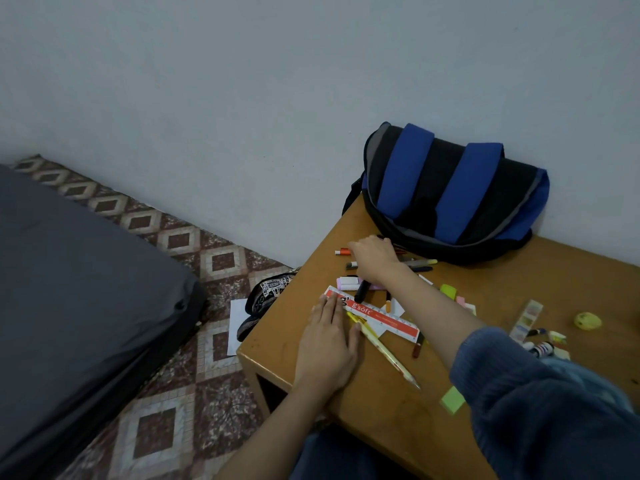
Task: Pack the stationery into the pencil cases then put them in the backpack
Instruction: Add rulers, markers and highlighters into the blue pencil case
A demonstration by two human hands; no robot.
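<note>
On the wooden tabletop (519,271), stationery lies scattered: a red ruler (381,317), a yellow pencil (384,351) partly under it, pens (420,262) and a green sticky note (453,400). The left hand (329,344) lies flat with straight fingers, its fingertips on the ruler's left end. The right hand (374,258) reaches over the pens just in front of the backpack (450,192), fingers bent downward; whether it grips one cannot be told. The black-and-blue backpack lies at the back of the tabletop, against the wall. A dark patterned pouch (268,292) lies on the tiled floor (156,424) beside the tabletop's left edge.
</note>
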